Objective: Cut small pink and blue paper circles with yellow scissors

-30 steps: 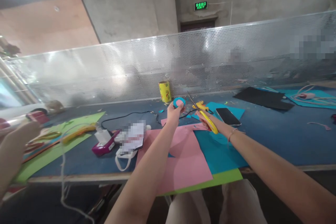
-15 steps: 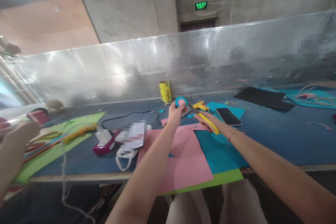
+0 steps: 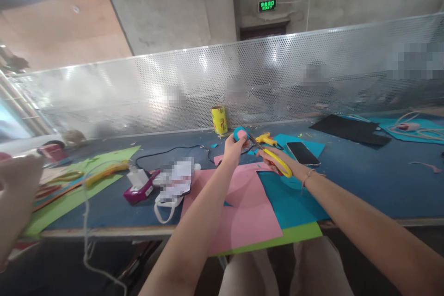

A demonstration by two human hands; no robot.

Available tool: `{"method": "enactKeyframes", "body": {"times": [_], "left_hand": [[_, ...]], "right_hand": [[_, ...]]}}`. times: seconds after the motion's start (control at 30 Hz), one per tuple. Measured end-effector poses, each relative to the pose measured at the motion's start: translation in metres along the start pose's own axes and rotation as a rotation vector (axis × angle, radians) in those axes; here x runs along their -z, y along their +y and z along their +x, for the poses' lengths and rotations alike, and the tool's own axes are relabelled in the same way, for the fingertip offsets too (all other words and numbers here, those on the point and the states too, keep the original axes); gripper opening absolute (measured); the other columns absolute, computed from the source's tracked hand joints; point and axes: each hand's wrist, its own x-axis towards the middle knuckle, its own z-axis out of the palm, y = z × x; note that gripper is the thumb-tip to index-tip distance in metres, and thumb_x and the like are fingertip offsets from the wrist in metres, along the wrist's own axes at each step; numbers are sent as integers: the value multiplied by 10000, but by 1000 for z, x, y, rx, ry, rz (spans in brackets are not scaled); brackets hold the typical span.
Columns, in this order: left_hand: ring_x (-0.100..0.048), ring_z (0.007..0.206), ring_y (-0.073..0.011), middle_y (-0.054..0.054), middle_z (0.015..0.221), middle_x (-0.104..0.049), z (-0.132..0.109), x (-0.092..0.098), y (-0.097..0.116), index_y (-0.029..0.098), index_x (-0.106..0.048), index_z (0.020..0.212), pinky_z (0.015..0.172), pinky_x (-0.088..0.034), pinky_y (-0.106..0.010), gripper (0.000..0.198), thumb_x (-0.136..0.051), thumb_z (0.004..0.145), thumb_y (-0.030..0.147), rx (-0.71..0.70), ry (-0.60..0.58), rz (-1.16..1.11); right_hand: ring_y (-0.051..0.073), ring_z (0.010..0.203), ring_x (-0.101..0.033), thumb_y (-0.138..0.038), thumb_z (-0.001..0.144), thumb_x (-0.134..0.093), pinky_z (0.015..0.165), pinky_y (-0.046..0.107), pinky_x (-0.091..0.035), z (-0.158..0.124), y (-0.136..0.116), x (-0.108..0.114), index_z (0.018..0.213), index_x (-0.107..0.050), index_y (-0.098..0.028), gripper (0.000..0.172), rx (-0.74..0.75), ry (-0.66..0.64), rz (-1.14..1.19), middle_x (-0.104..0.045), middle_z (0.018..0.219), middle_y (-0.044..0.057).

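Blue worktable (image 3: 364, 180) backed by perforated metal screen (image 3: 138, 88), concrete wall (image 3: 166, 4)

One head-worn camera looks forward and down along both outstretched forearms, across the long blue-topped table (image 3: 364, 171), toward the perforated metal screen (image 3: 312, 69).

left hand (image 3: 233, 147): raised, fingers pinched closed | right hand (image 3: 274, 159): clenched, arm extended forward

Around the phone (image 3: 303, 153) it's tight on the left: glue gun (image 3: 265, 138) and scissors (image 3: 268, 153) sit just beside it. Right of the phone, bare table (image 3: 364, 171) up to the black sheet (image 3: 347, 129). Mesh wall (image 3: 312, 74) blocks behind.
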Motion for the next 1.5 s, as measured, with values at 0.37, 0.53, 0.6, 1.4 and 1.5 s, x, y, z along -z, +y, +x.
{"method": "enactKeyframes", "body": {"times": [0.37,0.53,0.6,1.4,1.5], "left_hand": [[-543,556,-74,54,606,-529,1,-1,0,167,-551,721,627,-504,-221,239,-760,650,258,10,7,8],[-551,567,-78,48,615,-539,-1,-1,1,164,-556,722,643,-511,-231,244,-769,647,256,10,7,0],[-552,567,-78,47,615,-542,-1,-1,2,163,-558,724,644,-511,-231,228,-760,656,242,10,6,-5],[-500,505,-56,61,559,-530,0,2,5,155,-547,703,555,-431,-198,301,-800,557,223,-4,-6,-82],[-482,487,-48,60,541,-528,0,3,8,148,-548,692,531,-410,-192,303,-798,531,206,5,-47,-114]], "right_hand": [[53,274,-320,-590,863,-551,267,183,-275,0,1,-1,823,-486,-220,378,6,-4,13,-364,452,-117],[46,283,-326,-590,855,-568,276,169,-285,0,1,-1,824,-479,-220,381,2,-3,14,-361,461,-118],[47,287,-332,-578,863,-561,282,171,-298,0,1,-1,841,-486,-219,367,3,-2,11,-369,470,-116],[62,274,-312,-633,869,-499,277,191,-292,-2,2,4,948,-503,-216,424,27,-83,75,-376,452,-117],[54,270,-314,-606,882,-494,276,186,-295,-2,1,3,923,-499,-220,388,15,-77,41,-384,471,-114]]}}
